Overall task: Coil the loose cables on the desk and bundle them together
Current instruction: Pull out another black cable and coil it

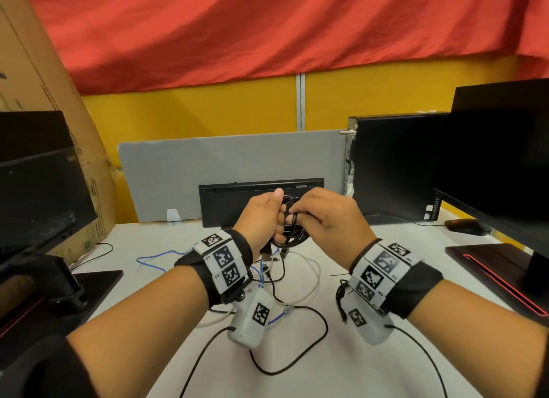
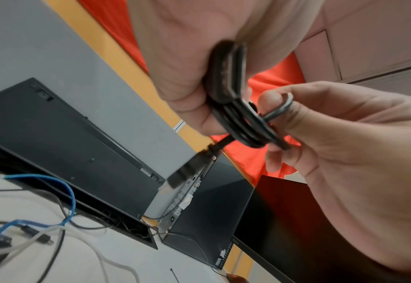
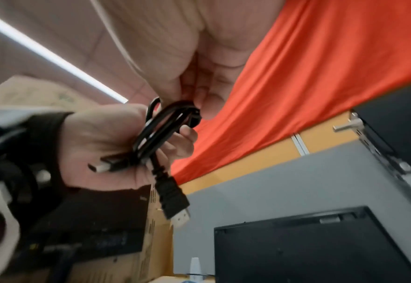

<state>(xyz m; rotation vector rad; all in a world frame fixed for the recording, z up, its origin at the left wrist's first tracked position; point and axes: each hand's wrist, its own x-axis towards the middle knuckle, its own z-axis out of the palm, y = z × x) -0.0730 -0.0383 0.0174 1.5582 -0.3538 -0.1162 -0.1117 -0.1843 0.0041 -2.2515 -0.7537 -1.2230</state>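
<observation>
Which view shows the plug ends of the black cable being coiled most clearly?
Right wrist: both connectors hang below the black cable coil, which the left hand grips. The left wrist view shows one blurred connector. In the head view the hands hide them.

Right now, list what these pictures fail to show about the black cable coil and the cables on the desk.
- Black cable coil: loop count hidden in head view by left hand and right hand.
- Connector: type blurred in left wrist view.
- Blue cable: partly hidden under the left wrist, head view.
</observation>
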